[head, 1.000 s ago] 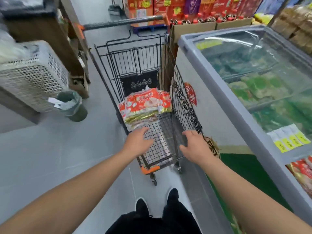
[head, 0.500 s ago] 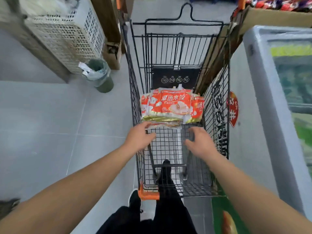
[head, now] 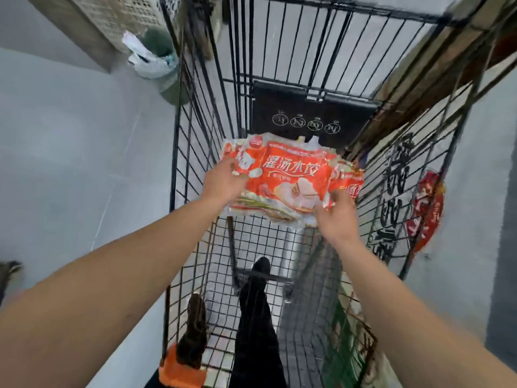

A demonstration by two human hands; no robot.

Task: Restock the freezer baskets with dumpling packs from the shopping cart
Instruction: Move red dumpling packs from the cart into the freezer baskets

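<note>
A stack of orange-red dumpling packs lies in the wire shopping cart, against its far end. My left hand holds the stack's left edge, fingers on the top pack. At the near right corner, my right hand grips the stack with its thumb on top. The freezer shows only as a white side wall with a red sticker, right of the cart. Its baskets are out of view.
A green waste bin with a white liner stands on the grey floor left of the cart. Behind it is a white perforated crate. My legs and shoes show through the cart's mesh floor.
I have leaned in over the cart. Both hands moved forward from the cart's near floor to the dumpling packs and took hold of the stack's edges.
</note>
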